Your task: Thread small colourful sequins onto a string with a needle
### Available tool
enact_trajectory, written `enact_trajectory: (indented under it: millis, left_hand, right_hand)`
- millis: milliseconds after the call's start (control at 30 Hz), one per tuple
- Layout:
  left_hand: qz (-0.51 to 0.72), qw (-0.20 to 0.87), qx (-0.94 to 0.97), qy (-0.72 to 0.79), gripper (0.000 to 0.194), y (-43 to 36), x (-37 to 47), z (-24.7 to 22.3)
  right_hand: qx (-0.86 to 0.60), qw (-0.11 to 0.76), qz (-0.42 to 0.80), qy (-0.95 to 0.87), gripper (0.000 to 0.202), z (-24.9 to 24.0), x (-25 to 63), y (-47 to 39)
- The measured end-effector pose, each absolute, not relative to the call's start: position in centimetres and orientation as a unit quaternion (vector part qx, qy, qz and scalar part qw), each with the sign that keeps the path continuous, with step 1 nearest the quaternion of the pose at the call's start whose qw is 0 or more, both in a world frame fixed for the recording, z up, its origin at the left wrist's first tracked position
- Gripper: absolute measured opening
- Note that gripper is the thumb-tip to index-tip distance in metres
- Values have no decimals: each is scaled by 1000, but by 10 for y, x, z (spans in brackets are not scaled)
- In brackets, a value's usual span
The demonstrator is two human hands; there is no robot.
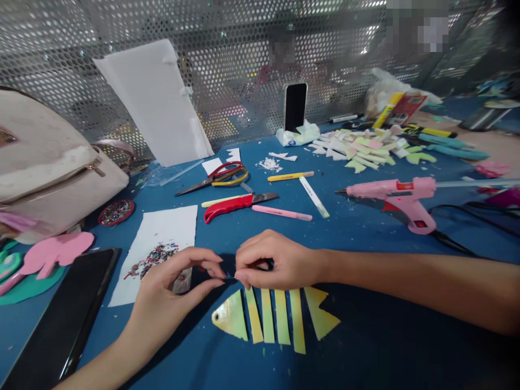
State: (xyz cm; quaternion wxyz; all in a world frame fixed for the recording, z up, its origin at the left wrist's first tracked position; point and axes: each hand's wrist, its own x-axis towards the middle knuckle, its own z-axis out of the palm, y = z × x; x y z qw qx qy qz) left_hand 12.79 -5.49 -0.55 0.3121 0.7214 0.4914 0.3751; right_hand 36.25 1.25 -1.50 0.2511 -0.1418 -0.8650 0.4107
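Note:
A yellow-green fish cut into separate pieces lies on the blue table, with its head piece [231, 316] at the left, several strips [281, 319] in the middle and its tail piece [320, 317] at the right. Just above the strips, my right hand [276, 260] is closed, thumb against fingers, around a small thin dark thing that is mostly hidden. My left hand [179, 284] is beside it, thumb and fingertips nearly meeting at the other end of that thin thing, over the edge of a white paper [173, 222] that holds mixed glitter bits [152, 260].
Behind the hands lie a red-handled knife [229, 207], scissors [221, 177] and pastel markers [282, 213]. A pink glue gun [400, 197] with a cord is at right, near a heap of cut pieces [365, 146]. Left are a black phone [60, 319] and white bag [52, 168].

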Motion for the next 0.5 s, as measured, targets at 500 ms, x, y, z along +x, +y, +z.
enact_trajectory:
  millis: [500]
  left_hand:
    - [355, 344, 712, 500, 11, -59, 136, -4]
  right_hand:
    - [-144, 241, 325, -903, 26, -15, 360, 10]
